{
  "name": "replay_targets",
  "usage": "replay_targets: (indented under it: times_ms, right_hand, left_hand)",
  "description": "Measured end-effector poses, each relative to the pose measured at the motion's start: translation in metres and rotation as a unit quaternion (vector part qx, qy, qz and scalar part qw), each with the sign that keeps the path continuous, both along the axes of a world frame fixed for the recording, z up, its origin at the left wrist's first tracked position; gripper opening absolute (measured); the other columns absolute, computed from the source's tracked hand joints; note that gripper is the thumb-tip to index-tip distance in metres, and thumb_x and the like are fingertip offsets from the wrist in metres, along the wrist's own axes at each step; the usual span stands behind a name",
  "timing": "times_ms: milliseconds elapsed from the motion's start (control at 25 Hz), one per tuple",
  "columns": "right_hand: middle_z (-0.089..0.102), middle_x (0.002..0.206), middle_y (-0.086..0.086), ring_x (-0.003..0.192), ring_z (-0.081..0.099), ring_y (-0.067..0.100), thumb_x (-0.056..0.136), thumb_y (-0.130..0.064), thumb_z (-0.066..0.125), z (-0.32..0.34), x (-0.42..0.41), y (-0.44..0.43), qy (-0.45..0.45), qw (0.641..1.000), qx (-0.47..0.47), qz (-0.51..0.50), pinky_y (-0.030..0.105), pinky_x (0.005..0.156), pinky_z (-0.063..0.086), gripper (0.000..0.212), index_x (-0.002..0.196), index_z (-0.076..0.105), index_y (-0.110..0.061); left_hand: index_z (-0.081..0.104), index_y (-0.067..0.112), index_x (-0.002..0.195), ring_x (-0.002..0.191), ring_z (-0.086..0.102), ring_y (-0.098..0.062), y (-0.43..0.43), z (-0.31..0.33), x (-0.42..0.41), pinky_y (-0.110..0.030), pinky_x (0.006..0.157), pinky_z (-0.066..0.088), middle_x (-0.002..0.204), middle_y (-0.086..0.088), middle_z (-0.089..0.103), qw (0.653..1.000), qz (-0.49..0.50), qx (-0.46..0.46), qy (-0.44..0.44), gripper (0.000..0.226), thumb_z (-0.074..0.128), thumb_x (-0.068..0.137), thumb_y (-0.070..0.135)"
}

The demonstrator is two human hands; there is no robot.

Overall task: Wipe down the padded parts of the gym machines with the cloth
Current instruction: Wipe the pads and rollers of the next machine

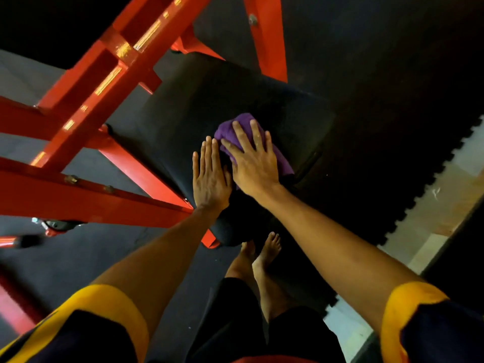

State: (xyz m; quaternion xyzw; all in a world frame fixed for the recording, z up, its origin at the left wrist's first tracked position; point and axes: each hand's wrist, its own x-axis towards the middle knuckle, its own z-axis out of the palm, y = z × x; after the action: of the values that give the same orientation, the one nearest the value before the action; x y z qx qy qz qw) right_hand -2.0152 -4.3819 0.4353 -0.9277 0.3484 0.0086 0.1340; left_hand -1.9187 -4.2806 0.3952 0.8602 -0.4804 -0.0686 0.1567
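Seen from my head camera: at far left the red frame (86, 82) of a gym machine crosses the view, its beams running up toward the top edge. Just right of it lies the black pad (199, 100), long axis running from near my feet up and away toward the top of the view.

My left hand (209, 176) rests open and flat on the pad's near end, fingers together, holding nothing; I judge it is only bracing me.

Beside it, almost touching, my right hand (252, 163) is spread open, palm down, pressing the purple cloth (282, 158) against the pad. The fingers are splayed rather than curled, so the cloth is pinned, not gripped. The bunched cloth shows beyond the fingertips and along the hand's right side, near the pad's right edge.

The right hand is the working hand. Most of the bare pad lies ahead and to the left of it, up the long axis, so I judge the next stroke would push away along the pad's length.

At far right, dark floor mat (392, 127) ends in a toothed edge against paler floor (424, 221).
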Motion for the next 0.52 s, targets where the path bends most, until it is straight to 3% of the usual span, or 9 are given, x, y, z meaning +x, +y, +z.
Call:
replay_targets:
  times_ms: [120,240,360,520]
  right_hand:
    - [0.002,0.173,0.004,0.157,0.002,0.039,0.099,-0.033,0.059,0.005,-0.005,-0.022,0.004,0.998,0.007,-0.056,0.059,0.125,0.015,0.072,0.161,0.025,-0.035]
    - [0.01,0.172,0.007,0.157,0.009,0.04,0.101,-0.032,0.054,0.004,-0.045,0.005,-0.033,0.991,-0.032,-0.122,0.057,0.124,0.02,0.065,0.161,0.03,-0.03]
    - [0.007,0.172,0.008,0.157,0.0,0.039,0.097,-0.026,0.053,0.0,-0.061,0.04,-0.009,0.999,-0.029,-0.028,0.059,0.124,0.018,0.07,0.162,0.027,-0.026]
    - [0.01,0.172,0.006,0.157,0.0,0.04,0.094,-0.026,0.058,0.006,-0.017,-0.006,0.022,0.997,-0.011,0.077,0.059,0.125,0.014,0.069,0.159,0.034,-0.029]
  left_hand:
    - [0.021,0.004,0.16,0.157,0.011,-0.024,0.0,0.002,-0.002,-0.045,0.128,0.006,0.168,-0.015,0.017,1.0,-0.002,0.007,0.003,0.063,0.029,0.103,0.029]
    - [0.021,0.006,0.16,0.157,0.01,-0.022,-0.002,0.005,-0.002,-0.044,0.128,0.005,0.168,-0.013,0.016,1.0,0.007,0.01,0.027,0.064,0.029,0.101,0.029]
    - [0.023,0.005,0.16,0.157,0.012,-0.023,-0.001,0.004,-0.001,-0.044,0.128,0.006,0.168,-0.013,0.017,1.0,0.004,0.012,0.028,0.064,0.026,0.102,0.03]
    - [0.021,0.006,0.16,0.157,0.01,-0.022,-0.001,0.008,-0.002,-0.045,0.128,0.006,0.168,-0.013,0.018,0.999,0.003,0.013,0.041,0.064,0.028,0.101,0.029]
